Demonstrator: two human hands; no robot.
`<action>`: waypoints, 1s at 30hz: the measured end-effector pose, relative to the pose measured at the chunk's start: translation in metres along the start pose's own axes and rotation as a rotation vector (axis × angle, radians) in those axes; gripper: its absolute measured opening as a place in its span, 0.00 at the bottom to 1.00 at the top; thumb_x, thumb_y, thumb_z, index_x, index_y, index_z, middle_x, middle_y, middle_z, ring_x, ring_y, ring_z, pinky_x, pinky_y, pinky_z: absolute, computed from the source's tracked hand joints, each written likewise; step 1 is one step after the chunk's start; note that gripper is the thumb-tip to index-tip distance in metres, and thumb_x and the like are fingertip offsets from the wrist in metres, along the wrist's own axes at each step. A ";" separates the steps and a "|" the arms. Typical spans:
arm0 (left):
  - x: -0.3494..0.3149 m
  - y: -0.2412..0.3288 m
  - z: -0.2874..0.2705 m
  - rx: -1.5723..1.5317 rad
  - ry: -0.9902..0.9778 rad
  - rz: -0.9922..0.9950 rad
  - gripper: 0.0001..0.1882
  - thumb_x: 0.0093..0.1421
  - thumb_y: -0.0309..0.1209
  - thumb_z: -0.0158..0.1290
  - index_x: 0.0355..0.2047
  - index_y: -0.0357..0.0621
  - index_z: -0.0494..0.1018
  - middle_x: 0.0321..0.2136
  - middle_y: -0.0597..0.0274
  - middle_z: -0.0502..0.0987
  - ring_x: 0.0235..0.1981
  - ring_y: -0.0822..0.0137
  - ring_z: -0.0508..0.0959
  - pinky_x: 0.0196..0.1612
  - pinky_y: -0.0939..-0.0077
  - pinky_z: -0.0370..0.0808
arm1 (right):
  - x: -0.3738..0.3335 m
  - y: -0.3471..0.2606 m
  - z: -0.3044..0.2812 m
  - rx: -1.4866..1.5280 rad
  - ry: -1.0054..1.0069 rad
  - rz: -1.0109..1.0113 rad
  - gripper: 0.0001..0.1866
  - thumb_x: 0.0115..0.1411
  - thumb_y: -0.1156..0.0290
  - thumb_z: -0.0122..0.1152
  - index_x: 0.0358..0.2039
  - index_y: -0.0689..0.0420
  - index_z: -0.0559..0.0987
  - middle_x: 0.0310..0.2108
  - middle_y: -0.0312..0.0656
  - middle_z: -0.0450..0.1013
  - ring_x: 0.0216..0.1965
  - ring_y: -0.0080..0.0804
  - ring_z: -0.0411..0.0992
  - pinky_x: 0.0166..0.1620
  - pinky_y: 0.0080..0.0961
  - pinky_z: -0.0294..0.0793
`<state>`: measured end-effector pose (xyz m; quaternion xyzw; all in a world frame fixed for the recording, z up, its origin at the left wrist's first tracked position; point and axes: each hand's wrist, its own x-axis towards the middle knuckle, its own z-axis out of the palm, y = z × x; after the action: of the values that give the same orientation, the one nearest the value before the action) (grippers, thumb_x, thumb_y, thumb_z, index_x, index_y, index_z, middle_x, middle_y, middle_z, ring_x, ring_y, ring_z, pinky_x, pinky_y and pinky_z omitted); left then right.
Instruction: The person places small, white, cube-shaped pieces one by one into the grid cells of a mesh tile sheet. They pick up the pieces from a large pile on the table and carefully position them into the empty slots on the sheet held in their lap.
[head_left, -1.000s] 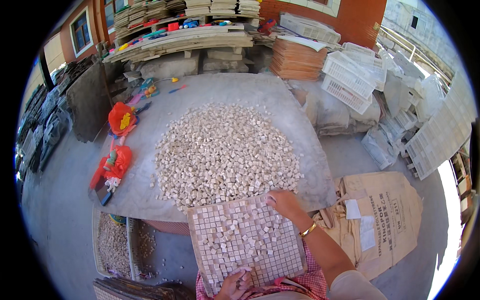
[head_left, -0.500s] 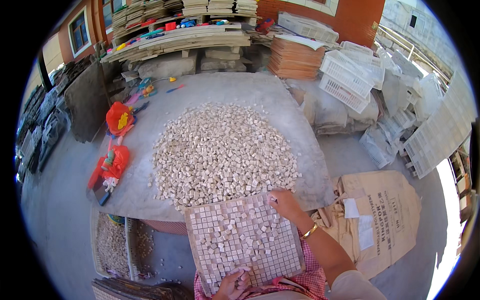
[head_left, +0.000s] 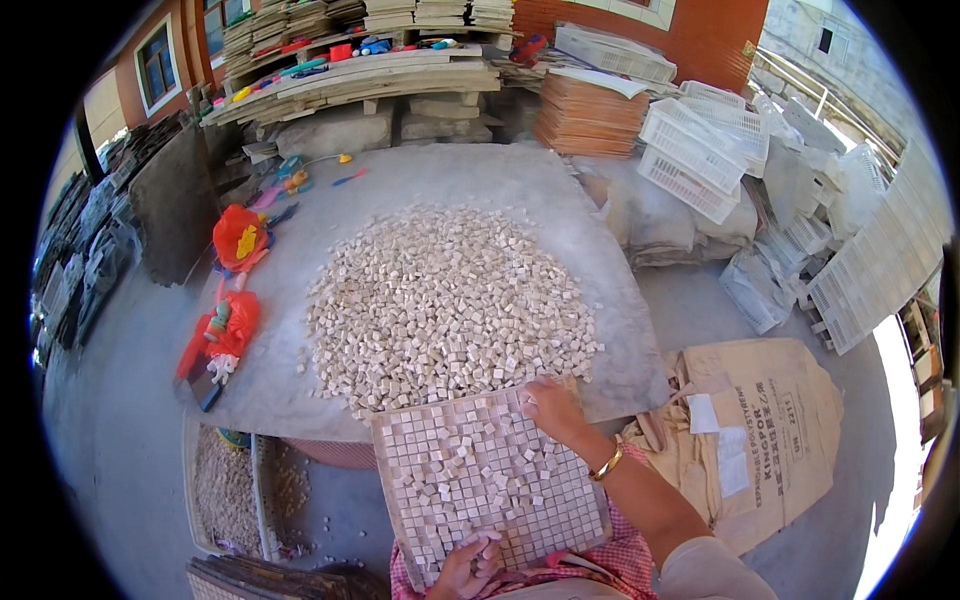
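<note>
A square grid tray (head_left: 432, 535) leans against my lap and the table's front edge. Many of its cells hold small pale stone cubes, and more cubes lie loose and tilted on top. At its upper right edge is my right hand (head_left: 552, 410), fingers pinched together; whatever is between the fingertips is too small to make out. My left hand (head_left: 466, 570) rests at the tray's lower edge with its fingers curled in, and its contents are hidden. Just beyond the tray, a large heap of stone cubes (head_left: 450, 300) covers the middle of the table.
The grey table (head_left: 610, 330) has red plastic bags (head_left: 238, 318) and small toys along its left side. A white crate (head_left: 262, 500) of cubes stands on the floor at left, near stacked boards (head_left: 270, 580). To the right lie a brown paper sack (head_left: 775, 440) and white plastic crates (head_left: 690, 180).
My right hand has shifted a little left along the tray's upper edge, its fingers still pinched. My left hand has stayed nearly in place.
</note>
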<state>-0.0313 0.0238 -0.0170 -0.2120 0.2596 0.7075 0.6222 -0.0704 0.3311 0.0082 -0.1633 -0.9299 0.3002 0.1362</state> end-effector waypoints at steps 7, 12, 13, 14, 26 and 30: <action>-0.008 0.013 0.003 0.041 -0.115 0.011 0.09 0.61 0.32 0.46 0.38 0.41 0.69 0.20 0.69 0.64 0.17 0.79 0.59 0.18 0.88 0.57 | 0.000 -0.010 -0.048 1.207 -0.234 0.429 0.06 0.59 0.69 0.54 0.33 0.57 0.74 0.26 0.34 0.69 0.29 0.18 0.66 0.30 0.16 0.66; -0.005 0.011 0.011 0.083 -0.113 0.033 0.09 0.61 0.32 0.46 0.37 0.41 0.70 0.20 0.69 0.63 0.17 0.79 0.59 0.17 0.88 0.57 | -0.013 0.000 -0.022 0.090 -0.108 -0.004 0.10 0.55 0.70 0.56 0.38 0.58 0.74 0.32 0.43 0.70 0.32 0.39 0.71 0.34 0.32 0.71; -0.006 0.011 0.011 0.091 -0.113 0.038 0.09 0.61 0.32 0.46 0.37 0.41 0.70 0.20 0.69 0.63 0.17 0.79 0.59 0.17 0.88 0.57 | -0.016 -0.001 -0.016 -0.084 -0.074 -0.092 0.11 0.54 0.71 0.56 0.38 0.58 0.74 0.33 0.45 0.70 0.33 0.43 0.71 0.35 0.35 0.71; -0.007 0.011 0.011 0.077 -0.123 0.038 0.09 0.61 0.32 0.46 0.37 0.41 0.70 0.20 0.69 0.63 0.17 0.79 0.59 0.17 0.88 0.57 | -0.019 -0.003 -0.011 -0.070 -0.112 -0.014 0.09 0.52 0.71 0.56 0.34 0.58 0.73 0.36 0.49 0.67 0.36 0.49 0.70 0.38 0.39 0.70; -0.008 0.013 0.029 0.000 0.044 0.043 0.13 0.61 0.34 0.46 0.39 0.36 0.69 0.23 0.65 0.66 0.20 0.77 0.65 0.19 0.85 0.65 | -0.043 -0.040 -0.024 0.167 -0.090 -0.042 0.08 0.52 0.72 0.54 0.31 0.60 0.68 0.34 0.50 0.66 0.36 0.49 0.68 0.38 0.39 0.68; -0.007 0.007 0.095 -0.113 0.473 0.104 0.10 0.62 0.33 0.45 0.38 0.39 0.69 0.21 0.67 0.67 0.18 0.78 0.65 0.19 0.88 0.65 | -0.091 -0.105 -0.033 0.364 -0.566 -0.178 0.14 0.52 0.69 0.55 0.37 0.61 0.67 0.36 0.52 0.67 0.38 0.50 0.67 0.41 0.40 0.67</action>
<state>-0.0349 0.0777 0.0618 -0.3926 0.3688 0.6824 0.4942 0.0007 0.2324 0.0827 0.0351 -0.8725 0.4816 -0.0743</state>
